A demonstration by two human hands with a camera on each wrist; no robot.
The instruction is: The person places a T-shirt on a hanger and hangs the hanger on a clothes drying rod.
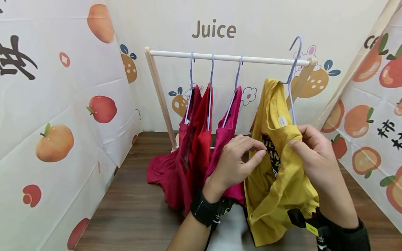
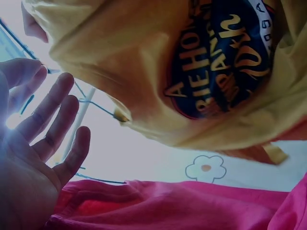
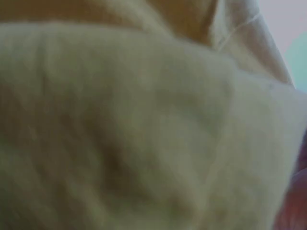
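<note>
A yellow T-shirt (image 1: 267,198) with a dark printed front hangs at the right on a blue-grey hanger (image 1: 291,101). My right hand (image 1: 317,153) pinches the shirt's near shoulder between thumb and fingers, beside the hanger's lower end. The hanger's hook rises above the rail's right end; whether they touch I cannot tell. My left hand (image 1: 235,162) is raised in front of the shirt's print, fingers loosely bent. In the left wrist view, that hand (image 2: 33,158) holds nothing and is apart from the cloth. Yellow cloth (image 3: 120,120) fills most of the right wrist view.
A white rail (image 1: 226,56) on a wooden stand carries three hangers with a dark red garment (image 1: 169,174), a red garment (image 1: 201,146) and a magenta garment (image 1: 230,125). Fruit-printed cloth walls (image 1: 62,104) enclose the brown wood-grain tabletop (image 1: 125,216).
</note>
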